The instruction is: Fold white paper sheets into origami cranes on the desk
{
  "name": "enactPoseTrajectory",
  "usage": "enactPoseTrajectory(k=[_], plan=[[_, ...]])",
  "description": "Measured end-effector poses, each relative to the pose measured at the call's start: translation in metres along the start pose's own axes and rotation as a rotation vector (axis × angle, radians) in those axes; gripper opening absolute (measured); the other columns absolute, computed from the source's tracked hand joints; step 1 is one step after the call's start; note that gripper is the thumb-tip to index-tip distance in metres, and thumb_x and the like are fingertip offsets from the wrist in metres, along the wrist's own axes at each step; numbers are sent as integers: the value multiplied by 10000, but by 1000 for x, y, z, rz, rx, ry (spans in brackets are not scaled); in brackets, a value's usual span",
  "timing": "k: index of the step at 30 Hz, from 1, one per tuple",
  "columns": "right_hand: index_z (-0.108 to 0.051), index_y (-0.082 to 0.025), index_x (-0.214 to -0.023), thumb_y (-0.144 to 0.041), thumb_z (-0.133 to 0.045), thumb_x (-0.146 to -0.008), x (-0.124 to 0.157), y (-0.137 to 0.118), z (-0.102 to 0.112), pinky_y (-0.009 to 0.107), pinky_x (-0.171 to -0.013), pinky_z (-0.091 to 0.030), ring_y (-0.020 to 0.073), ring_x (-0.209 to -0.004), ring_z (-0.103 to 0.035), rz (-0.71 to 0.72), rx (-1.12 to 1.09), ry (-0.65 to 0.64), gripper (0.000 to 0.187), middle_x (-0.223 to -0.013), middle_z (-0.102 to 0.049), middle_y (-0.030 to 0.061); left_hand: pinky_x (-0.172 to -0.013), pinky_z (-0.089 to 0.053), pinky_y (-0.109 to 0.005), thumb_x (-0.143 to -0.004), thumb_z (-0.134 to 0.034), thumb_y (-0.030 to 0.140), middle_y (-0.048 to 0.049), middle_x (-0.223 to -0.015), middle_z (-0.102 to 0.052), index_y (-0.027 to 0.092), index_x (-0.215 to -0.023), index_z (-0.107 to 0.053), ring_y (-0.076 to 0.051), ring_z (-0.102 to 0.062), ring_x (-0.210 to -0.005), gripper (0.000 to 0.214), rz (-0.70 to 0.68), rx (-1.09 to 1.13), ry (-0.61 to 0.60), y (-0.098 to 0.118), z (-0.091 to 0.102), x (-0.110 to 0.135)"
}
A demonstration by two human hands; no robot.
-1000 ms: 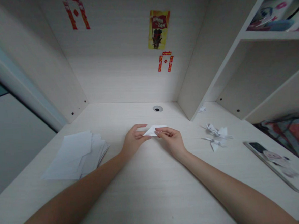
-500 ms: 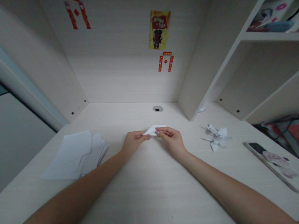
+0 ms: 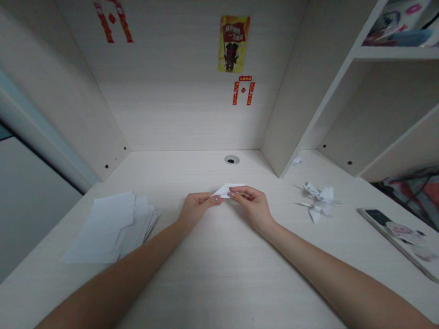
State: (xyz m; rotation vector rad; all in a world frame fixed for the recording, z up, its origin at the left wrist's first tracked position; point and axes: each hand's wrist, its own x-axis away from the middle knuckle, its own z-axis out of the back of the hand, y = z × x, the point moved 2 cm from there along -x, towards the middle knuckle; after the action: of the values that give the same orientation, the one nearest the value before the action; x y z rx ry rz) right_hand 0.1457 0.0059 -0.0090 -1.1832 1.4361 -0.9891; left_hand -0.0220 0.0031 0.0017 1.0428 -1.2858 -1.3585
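Observation:
Between my two hands is a small piece of folded white paper [image 3: 224,189], narrow and pointed toward the left. My left hand [image 3: 197,208] pinches its left end, the thumb lying along the near edge. On the right part, my right hand [image 3: 252,205] grips the paper between thumb and fingers, the fingertips over its top face. Part of the paper is hidden behind the fingers. Both hands are just above the desk [image 3: 219,283], near its middle.
A stack of white paper sheets [image 3: 111,225] lies left of my left forearm. Several folded paper cranes [image 3: 318,200] sit at the right, and a phone [image 3: 403,245] lies beyond them. An upright panel [image 3: 288,130] stands behind, near a cable hole [image 3: 231,160].
Almost nothing differs. My left thumb has shifted very slightly to the right along the paper; the hands otherwise keep their place.

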Motion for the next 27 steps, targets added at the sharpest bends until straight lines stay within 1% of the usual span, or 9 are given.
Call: enactPoseTrajectory(k=[6, 9, 12, 15, 18, 21, 24, 27], plan=[[-714, -201, -784, -325, -751, -607, 0, 1, 1, 316, -725, -490, 173, -723, -647, -16, -19, -5, 219, -802, -722, 37, -731, -466, -281, -674, -666, 403, -53, -815, -728, 152, -826, -737, -192, -642, -763, 302, -23, -14, -20, 3, 0, 1], [-714, -205, -778, -312, -758, -596, 0, 1, 0, 308, -718, -485, 168, -711, -646, -40, -54, -9, 215, -789, -723, 32, -748, -466, -276, -681, -666, 382, -54, -833, -728, 154, -838, -734, -182, -645, -769, 285, -3, 17, -24, 2, 0, 0], [-714, -207, -781, -300, -758, -593, -1, 3, 0, 299, -711, -479, 160, -703, -643, -64, -87, -16, 215, -786, -723, 29, -777, -470, -293, -680, -666, 375, -63, -853, -727, 150, -861, -729, -189, -649, -792, 296, 10, 62, -35, 1, 0, 0], [-713, -215, -773, -281, -756, -593, -1, 4, 0, 279, -694, -468, 144, -685, -631, -78, -105, -15, 196, -765, -720, 18, -786, -469, -292, -683, -663, 366, -68, -858, -726, 150, -842, -732, -185, -650, -790, 277, 4, 77, -48, 3, -1, 1], [-708, -214, -753, -268, -755, -594, -1, 3, 0, 265, -675, -456, 135, -666, -617, -82, -102, 0, 175, -735, -713, 11, -746, -469, -263, -699, -649, 369, -64, -832, -727, 150, -790, -737, -171, -645, -758, 254, -8, 51, -35, 4, -2, 2], [-703, -202, -758, -276, -748, -609, 0, 0, 0, 255, -637, -441, 129, -641, -596, -57, -79, 4, 172, -711, -699, 10, -652, -456, -233, -695, -653, 384, -50, -756, -719, 138, -751, -730, -154, -625, -684, 264, -22, -2, -14, 5, -3, 4], [-695, -187, -790, -300, -740, -629, 0, 0, 0, 247, -593, -418, 122, -614, -569, -29, -35, -11, 202, -699, -679, 12, -532, -403, -202, -683, -663, 396, -20, -693, -689, 132, -784, -712, -120, -575, -585, 287, -15, -17, -59, 4, -5, 5], [-688, -175, -826, -328, -736, -635, 0, 2, 0, 242, -556, -392, 117, -587, -543, -26, 1, -47, 249, -674, -655, 9, -483, -351, -189, -668, -670, 410, -5, -654, -650, 120, -787, -698, -105, -532, -548, 315, -19, -39, -83, 3, -5, 4]])
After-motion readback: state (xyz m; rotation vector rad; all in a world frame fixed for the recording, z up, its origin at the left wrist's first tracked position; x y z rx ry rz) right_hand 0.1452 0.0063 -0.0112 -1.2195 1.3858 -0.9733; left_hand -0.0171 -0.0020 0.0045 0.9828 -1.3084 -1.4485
